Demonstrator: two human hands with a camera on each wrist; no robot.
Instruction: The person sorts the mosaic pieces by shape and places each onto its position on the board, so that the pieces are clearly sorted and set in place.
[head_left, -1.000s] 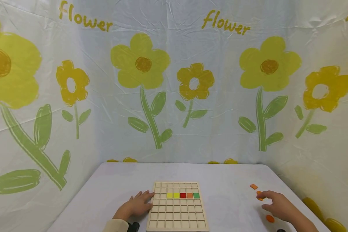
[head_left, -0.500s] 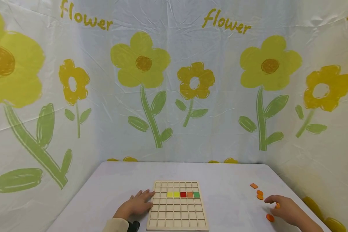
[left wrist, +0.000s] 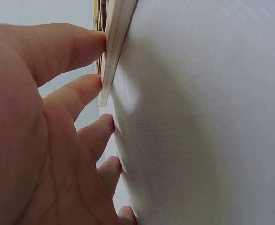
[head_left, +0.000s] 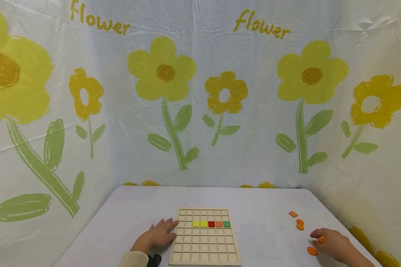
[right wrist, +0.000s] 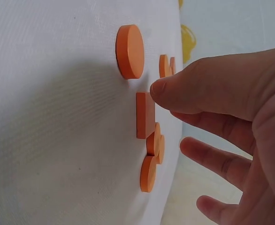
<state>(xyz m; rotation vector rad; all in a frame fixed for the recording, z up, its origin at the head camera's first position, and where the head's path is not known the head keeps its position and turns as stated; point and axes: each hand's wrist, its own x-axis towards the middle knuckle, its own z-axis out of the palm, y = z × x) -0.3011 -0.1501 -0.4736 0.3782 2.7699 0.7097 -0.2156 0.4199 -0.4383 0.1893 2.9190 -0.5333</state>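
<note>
My left hand (head_left: 157, 234) lies at the left side of a wooden grid board (head_left: 204, 240), its thumb and index fingertips touching the board's edge in the left wrist view. One row of the board holds a red tile (head_left: 211, 224), an orange tile (head_left: 219, 224), a green tile (head_left: 227, 224) and two yellow tiles (head_left: 204, 224). My right hand (head_left: 335, 244) hovers low over orange pieces at the right. In the right wrist view the thumb tip is beside an orange square tile (right wrist: 145, 115) that lies on the table; whether they touch I cannot tell. The other fingers are spread.
Around the right hand lie several orange discs, one (head_left: 312, 251) nearer the front and two (head_left: 300, 224) farther back. Another orange square tile (head_left: 293, 214) is beyond them. A flower-printed curtain (head_left: 254, 148) surrounds the white table (head_left: 264, 207).
My right hand has moved right and toward the front edge, off the pair of discs, to another orange piece. The left hand stays at the board's edge.
</note>
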